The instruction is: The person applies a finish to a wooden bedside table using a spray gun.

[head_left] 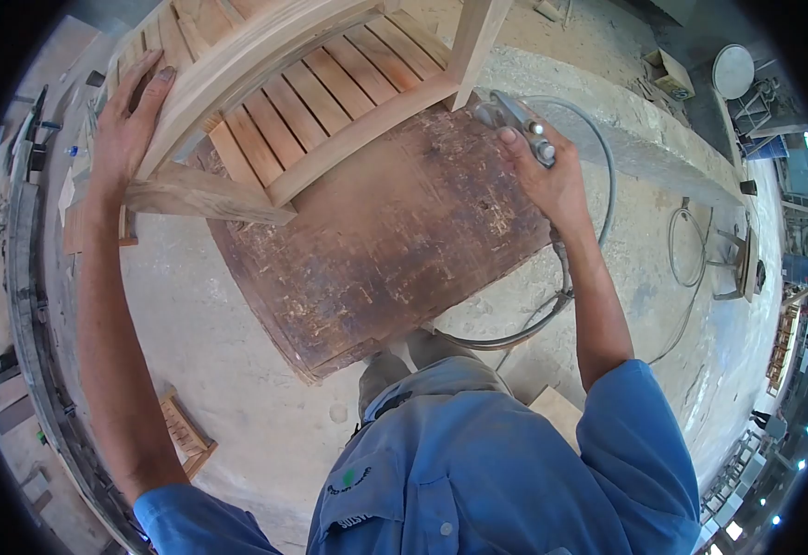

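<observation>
My left hand [136, 120] rests with fingers apart on the top edge of an unpainted wooden frame with slats [321, 97], a bench or small table standing tilted in this view. One leg [210, 192] of it reaches toward me near my left wrist. Wrapped round the handle of a metal spray gun [535, 134] is my right hand [552, 180], close to the frame's right leg [478, 46]. Two knobs show at the gun's back, and hoses run from it. Its front end is blurred. Beneath the frame lies a worn brown board [376, 240].
A grey hose [610, 157] loops at the right, and a darker one [515, 340] curves by my feet. Along the back runs a low concrete ledge [626, 125]. A small stool [746, 264] stands at right; a wooden piece [186, 435] lies lower left.
</observation>
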A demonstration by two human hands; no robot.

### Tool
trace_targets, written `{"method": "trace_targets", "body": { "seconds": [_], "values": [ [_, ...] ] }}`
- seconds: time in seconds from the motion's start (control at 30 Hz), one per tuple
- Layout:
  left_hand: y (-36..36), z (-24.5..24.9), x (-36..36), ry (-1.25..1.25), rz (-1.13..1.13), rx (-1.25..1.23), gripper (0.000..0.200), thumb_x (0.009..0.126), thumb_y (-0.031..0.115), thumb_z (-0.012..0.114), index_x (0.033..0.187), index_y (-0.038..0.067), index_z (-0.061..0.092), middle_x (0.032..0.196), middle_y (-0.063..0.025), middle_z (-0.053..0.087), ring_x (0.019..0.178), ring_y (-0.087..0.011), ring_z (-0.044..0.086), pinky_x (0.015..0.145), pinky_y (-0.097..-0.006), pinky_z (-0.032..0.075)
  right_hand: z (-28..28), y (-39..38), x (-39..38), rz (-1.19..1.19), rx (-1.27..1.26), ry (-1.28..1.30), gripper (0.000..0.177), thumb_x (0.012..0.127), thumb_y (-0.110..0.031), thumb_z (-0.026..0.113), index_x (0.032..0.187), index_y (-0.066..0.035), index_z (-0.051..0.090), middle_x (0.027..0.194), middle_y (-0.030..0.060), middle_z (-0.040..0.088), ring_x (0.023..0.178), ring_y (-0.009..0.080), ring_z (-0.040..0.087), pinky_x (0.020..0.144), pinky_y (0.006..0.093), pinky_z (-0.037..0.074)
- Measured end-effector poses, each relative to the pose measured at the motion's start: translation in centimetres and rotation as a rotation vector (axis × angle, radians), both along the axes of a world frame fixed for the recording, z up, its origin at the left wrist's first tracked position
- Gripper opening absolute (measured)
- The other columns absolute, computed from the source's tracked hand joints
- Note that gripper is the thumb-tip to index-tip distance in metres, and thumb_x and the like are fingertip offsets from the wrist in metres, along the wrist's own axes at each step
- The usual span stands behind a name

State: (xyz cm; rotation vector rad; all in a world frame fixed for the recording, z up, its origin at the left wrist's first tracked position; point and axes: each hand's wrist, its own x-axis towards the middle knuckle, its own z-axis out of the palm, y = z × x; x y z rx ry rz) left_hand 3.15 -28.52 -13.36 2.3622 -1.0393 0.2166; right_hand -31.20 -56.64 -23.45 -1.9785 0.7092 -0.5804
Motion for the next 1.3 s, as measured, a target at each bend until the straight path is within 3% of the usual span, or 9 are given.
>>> {"method": "trace_targets", "body": {
  "seconds": [0.3, 0.6, 0.8, 0.93, 1.03, 1.07, 1.13, 1.23, 1.3],
  "values": [
    [-0.4, 0.9, -1.2, -0.001, 0.0, 0.011, 0.055, 0.091, 0.041, 0.057, 0.132, 0.005, 0.055, 0.133, -0.0177, 0.056, 0.125, -0.0289, 0.052, 0.106, -0.0329, 0.036, -3.7, 3.8, -7.6, 0.082, 0.199, -0.145, 0.045, 0.093, -0.026, 0.065, 0.129, 0.0, 0.057, 0.08, 0.001, 0.063, 0.071, 0.0049, 0.055, 0.065, 0.0229, 0.048],
    [1.5, -0.3, -0.2, -0.223, 0.103, -0.13, 0.052, 0.093, 0.037, 0.056, 0.127, -0.002, 0.057, 0.126, -0.0235, 0.059, 0.119, -0.0317, 0.055, 0.102, -0.0349, 0.039, 1.4, 3.3, -14.1, -0.117, 0.493, -0.473, 0.058, 0.095, -0.048, 0.055, 0.132, -0.003, 0.054, 0.08, 0.005, 0.064, 0.067, 0.0092, 0.058, 0.051, 0.0224, 0.044],
    [14.3, -13.8, -2.8, 0.253, 0.292, -0.691, 0.038, 0.102, 0.029, 0.045, 0.109, -0.006, 0.058, 0.104, -0.0152, 0.062, 0.096, -0.0233, 0.059, 0.086, -0.0361, 0.048, 4.9, 3.8, -17.6, -0.181, 0.287, -0.625, 0.063, 0.098, -0.052, 0.045, 0.139, -0.004, 0.043, 0.085, 0.0088, 0.063, 0.069, 0.0108, 0.057, 0.048, 0.0206, 0.038],
    [27.2, -25.2, -15.3, 0.512, 0.453, -0.155, 0.028, 0.1, 0.023, 0.048, 0.082, 0.005, 0.058, 0.074, -0.0029, 0.056, 0.071, -0.0171, 0.052, 0.066, -0.034, 0.044, 4.9, 3.8, -17.9, -0.231, 0.271, -0.702, 0.04, 0.099, -0.042, 0.051, 0.093, -0.004, 0.062, 0.078, 0.0074, 0.066, 0.068, 0.0111, 0.061, 0.047, 0.0224, 0.041],
    [39.8, -33.5, -24.7, 0.684, 0.489, 0.057, 0.029, 0.096, 0.027, 0.053, 0.081, 0.003, 0.062, 0.067, -0.0089, 0.06, 0.063, -0.0196, 0.054, 0.059, -0.0381, 0.046, 7.5, 4.4, -17.4, -0.265, 0.327, -0.627, 0.041, 0.098, -0.044, 0.053, 0.094, -0.004, 0.062, 0.076, 0.0053, 0.066, 0.068, 0.0109, 0.062, 0.046, 0.0231, 0.04],
    [44.7, -36.7, -27.0, 0.816, 0.595, 0.337, 0.024, 0.094, 0.032, 0.054, 0.096, 0.009, 0.062, 0.076, -0.0017, 0.06, 0.063, -0.014, 0.057, 0.046, -0.03, 0.043, 8.7, 4.3, -16.9, -0.292, 0.341, -0.593, 0.042, 0.096, -0.046, 0.056, 0.092, -0.005, 0.062, 0.073, 0.003, 0.065, 0.067, 0.01, 0.063, 0.045, 0.023, 0.039],
    [46.3, -34.8, -36.2, 1.059, 0.839, 0.185, 0.026, 0.09, 0.028, 0.053, 0.082, 0.006, 0.064, 0.063, -0.0083, 0.058, 0.048, -0.0187, 0.054, 0.041, -0.034, 0.043, 9.9, 3.0, -16.3, -0.288, 0.243, -0.489, 0.043, 0.096, -0.047, 0.055, 0.099, -0.006, 0.064, 0.076, 0.0034, 0.066, 0.067, 0.0092, 0.062, 0.045, 0.0218, 0.038],
    [52.2, -36.9, -44.3, 0.924, 0.454, 0.387, 0.022, 0.084, 0.029, 0.057, 0.084, 0.009, 0.066, 0.081, -0.0105, 0.066, 0.068, -0.0257, 0.064, 0.06, -0.0423, 0.05, 12.1, 2.9, -14.4, -0.327, 0.136, -0.421, 0.043, 0.093, -0.049, 0.058, 0.098, -0.007, 0.064, 0.075, 0.0023, 0.065, 0.067, 0.0084, 0.061, 0.045, 0.0216, 0.036],
    [55.0, -41.3, -49.5, 0.598, 0.222, 0.989, 0.028, 0.079, 0.034, 0.061, 0.087, 0.009, 0.069, 0.093, -0.0124, 0.07, 0.086, -0.0341, 0.066, 0.079, -0.0492, 0.051, 13.4, 4.0, -13.0, -0.355, 0.061, -0.397, 0.043, 0.092, -0.05, 0.06, 0.097, -0.007, 0.064, 0.073, 0.002, 0.065, 0.067, 0.0085, 0.061, 0.045, 0.0218, 0.036]
  ]
}}
